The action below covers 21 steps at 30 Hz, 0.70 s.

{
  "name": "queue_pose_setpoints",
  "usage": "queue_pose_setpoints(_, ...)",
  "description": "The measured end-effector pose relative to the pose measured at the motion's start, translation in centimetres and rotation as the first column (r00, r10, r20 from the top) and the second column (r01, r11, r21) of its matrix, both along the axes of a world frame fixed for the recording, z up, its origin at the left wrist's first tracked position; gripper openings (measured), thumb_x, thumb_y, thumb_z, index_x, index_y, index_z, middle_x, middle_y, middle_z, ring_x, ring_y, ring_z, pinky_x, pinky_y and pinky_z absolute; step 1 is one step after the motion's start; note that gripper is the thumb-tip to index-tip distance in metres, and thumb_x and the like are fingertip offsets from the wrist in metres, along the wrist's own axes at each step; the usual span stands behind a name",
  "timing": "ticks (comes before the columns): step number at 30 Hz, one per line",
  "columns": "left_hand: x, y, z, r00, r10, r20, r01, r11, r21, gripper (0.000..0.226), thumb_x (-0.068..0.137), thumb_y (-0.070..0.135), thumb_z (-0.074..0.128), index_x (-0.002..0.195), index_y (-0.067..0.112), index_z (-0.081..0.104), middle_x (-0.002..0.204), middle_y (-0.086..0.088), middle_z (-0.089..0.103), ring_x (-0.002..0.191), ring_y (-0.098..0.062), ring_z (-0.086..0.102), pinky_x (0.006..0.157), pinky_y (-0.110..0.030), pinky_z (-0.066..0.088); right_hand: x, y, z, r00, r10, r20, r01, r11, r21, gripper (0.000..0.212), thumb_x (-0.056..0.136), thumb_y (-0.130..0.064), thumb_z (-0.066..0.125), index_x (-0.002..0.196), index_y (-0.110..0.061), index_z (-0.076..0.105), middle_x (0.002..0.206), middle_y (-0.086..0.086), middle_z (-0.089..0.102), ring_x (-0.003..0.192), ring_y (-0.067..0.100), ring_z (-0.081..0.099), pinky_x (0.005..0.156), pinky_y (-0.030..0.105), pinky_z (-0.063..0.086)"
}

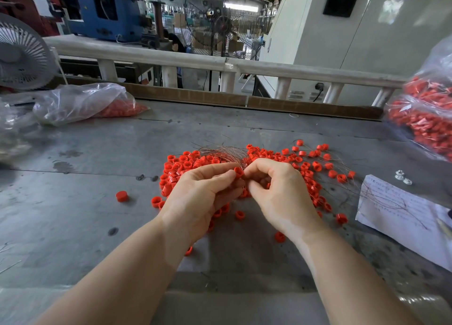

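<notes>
Grey metal bench point(97, 153), factory hall behind. Left hand point(195, 197) pinches one red plastic cap point(238, 172) by its sides, just above the cap pile point(181, 166). Right hand point(278, 192) pinches thin wire point(220, 153) against the cap. Cap likely light, rigid, slick: hold its rim. Wire springy, kinks easily.

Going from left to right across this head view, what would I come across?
Fan → lone cap → left hand → right hand → paper
</notes>
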<state>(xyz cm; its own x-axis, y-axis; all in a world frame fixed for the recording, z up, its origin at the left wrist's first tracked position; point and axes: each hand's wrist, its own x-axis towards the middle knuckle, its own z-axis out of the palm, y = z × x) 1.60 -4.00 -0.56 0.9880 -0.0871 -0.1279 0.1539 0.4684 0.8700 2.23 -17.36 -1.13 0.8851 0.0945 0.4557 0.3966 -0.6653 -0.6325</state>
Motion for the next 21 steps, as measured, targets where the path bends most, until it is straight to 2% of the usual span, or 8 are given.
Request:
queue_pose_setpoints(5,-0.05,0.15,0.07,0.999,0.02,0.032,-0.02,1.0,-0.001,0.023,0.086,-0.003,0.054,0.078,0.009,0.072,0.07,-0.008,0.071,0.063,-0.011,0.069,0.057,-0.018,0.056,-0.19,0.11,0.28,0.998,0.017,0.061,-0.021,0.998,0.054,0.023,0.078,0.001,0.062,0.074,-0.022,0.065,0.063,-0.009,0.06,0.059,0.01,0.053,0.059,0.024,0.046)
queue_pose_setpoints(12,-0.21,0.23,0.54,1.0,-0.01,0.019,0.011,0.997,-0.074,0.03,0.084,-0.01,0.052,0.072,0.006,0.075,0.075,-0.012,0.072,0.066,-0.014,0.07,0.06,-0.018,0.056,-0.05,0.05,0.36,0.995,0.035,0.097,-0.043,0.996,0.077,0.018,0.08,0.001,0.063,0.076,-0.016,0.067,0.066,-0.012,0.059,0.06,0.005,0.051,0.061,0.017,0.043)
queue_pose_setpoints(21,-0.27,0.23,0.87,0.997,-0.067,-0.047,0.055,0.971,-0.231,0.034,0.085,-0.014,0.045,0.075,0.002,0.074,0.076,-0.013,0.072,0.067,-0.016,0.071,0.061,-0.019,0.057,0.02,0.03,0.51,0.99,0.071,0.119,-0.087,0.987,0.133,0.029,0.082,0.0,0.066,0.072,-0.027,0.063,0.066,-0.014,0.061,0.065,0.002,0.055,0.063,0.015,0.045)
